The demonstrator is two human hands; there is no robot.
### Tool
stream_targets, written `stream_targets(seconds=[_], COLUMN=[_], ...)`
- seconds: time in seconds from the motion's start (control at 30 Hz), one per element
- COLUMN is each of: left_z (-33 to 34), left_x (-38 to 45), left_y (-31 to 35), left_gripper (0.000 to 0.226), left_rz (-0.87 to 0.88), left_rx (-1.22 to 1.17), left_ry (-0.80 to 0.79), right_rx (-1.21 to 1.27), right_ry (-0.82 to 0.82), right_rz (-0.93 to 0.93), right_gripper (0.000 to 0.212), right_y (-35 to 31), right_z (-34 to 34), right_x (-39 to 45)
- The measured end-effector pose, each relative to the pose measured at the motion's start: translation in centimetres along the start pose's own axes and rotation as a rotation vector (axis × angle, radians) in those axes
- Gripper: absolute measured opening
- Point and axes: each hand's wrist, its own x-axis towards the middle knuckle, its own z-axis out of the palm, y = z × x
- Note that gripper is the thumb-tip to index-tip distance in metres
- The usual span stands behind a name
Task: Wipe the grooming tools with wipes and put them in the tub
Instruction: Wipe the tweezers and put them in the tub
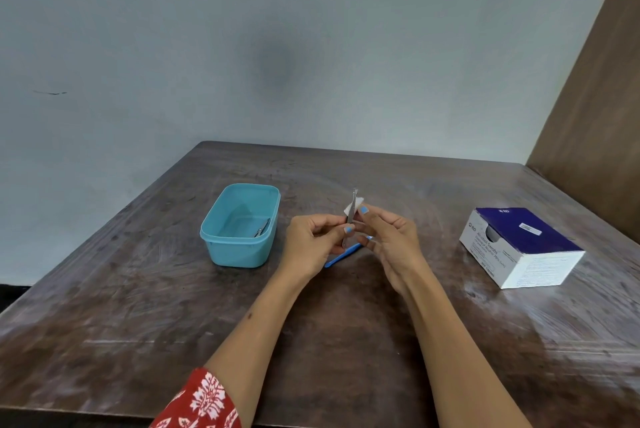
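Red floral-print sleeve nearest; above it both hands meet. Left hand pinches a slim metal grooming tool upright; right hand presses a white wipe against it. Left of this grip sits the teal plastic tub, holding 1 metal tool.

Dark brown wooden table in front of me, surface scuffed and streaked, with a glossy sheen toward the right side. Far edge butts against a plain pale grey-blue wall. Wall carries a dark smudged patch near centre and a short thin dark scratch mark off to the left. Brown wooden panel stands at the right, rising from the table's far right corner. My red sleeve with white floral print shows at the bottom edge.
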Motion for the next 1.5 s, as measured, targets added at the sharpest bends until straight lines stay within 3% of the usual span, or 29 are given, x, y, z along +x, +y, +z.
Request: stream_targets(seconds=[0.43, 0.6, 0.77, 0.97, 1.5], left_z=[0.1, 0.1, 0.1, 0.4, 0.2], left_x=[-0.1, -0.1, -0.2, -0.2, 0.0], left_y=[-0.1, 0.0, 0.1, 0.0, -0.4], left_gripper=[0.015, 0.015, 0.015, 0.022, 0.013], left_rz=[0.009, 0.008, -0.007, -0.034, -0.007], left_rx=[0.002, 0.001, 0.013, 0.043, 0.021], left_ry=[-0.063, -0.072, -0.080, -0.075, -0.016], right_rx=[0.138, 0.206, 0.136, 0.047, 0.064], right_ry=[0.093, 0.143, 0.220, 0.281, 0.090], right_rz=[0.074, 0.039, -0.005, -0.035, -0.115], right_gripper=[0.023, 0.019, 0.034, 0.028, 0.021], right_y=[-0.1, 0.2, 0.4, 0.8, 0.4], right_z=[-0.4, -0.4, -0.7, -0.5, -0.1], right_x=[0.3, 0.5, 0.8, 1.1, 0.7])
